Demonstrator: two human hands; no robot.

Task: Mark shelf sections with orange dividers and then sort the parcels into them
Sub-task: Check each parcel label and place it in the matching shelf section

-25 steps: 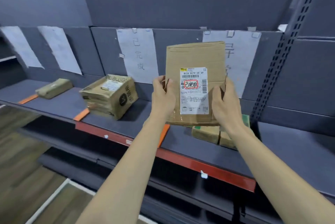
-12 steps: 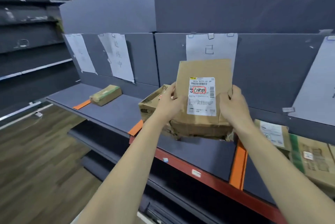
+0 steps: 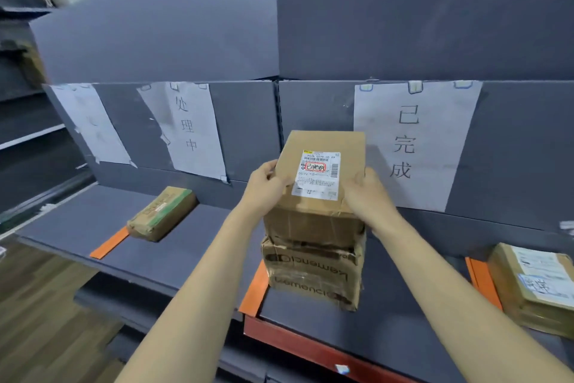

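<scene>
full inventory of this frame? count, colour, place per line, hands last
held parcel: 1, brown with white label, on the printed box, in both hands
printed box: 1, brown, shelf centre, under the 已完成 sign
flat parcel: 1, brown with green tape, shelf left
right parcels: a stack, brown, shelf right edge
dividers: 3, orange, along the shelf
signs: 3, white paper, back panel
shelf: 1, dark grey with red front edge
left hand: grips parcel's left side
right hand: grips parcel's right side
</scene>
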